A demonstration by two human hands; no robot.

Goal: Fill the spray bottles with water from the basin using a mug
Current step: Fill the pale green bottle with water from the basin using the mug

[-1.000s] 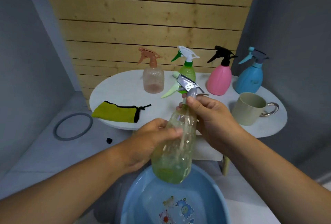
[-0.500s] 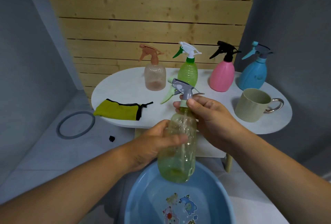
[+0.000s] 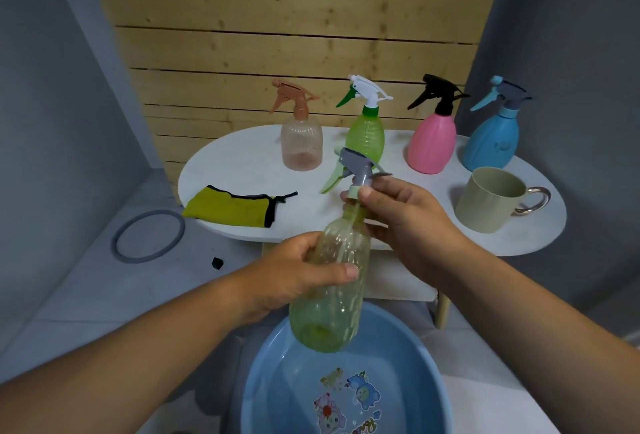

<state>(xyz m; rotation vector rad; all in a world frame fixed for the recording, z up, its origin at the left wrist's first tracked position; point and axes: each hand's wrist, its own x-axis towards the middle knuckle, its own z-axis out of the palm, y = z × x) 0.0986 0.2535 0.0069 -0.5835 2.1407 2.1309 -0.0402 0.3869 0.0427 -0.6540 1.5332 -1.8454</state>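
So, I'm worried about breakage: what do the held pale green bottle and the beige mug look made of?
The pale green ribbed bottle looks like thin glossy plastic: you see through its wall. The beige mug looks matte, plastic or ceramic, I cannot tell; its ring handle gleams like metal.

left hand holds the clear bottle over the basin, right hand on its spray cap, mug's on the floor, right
Only the mug is misplaced: the head view shows it standing on the white table. The rest holds.
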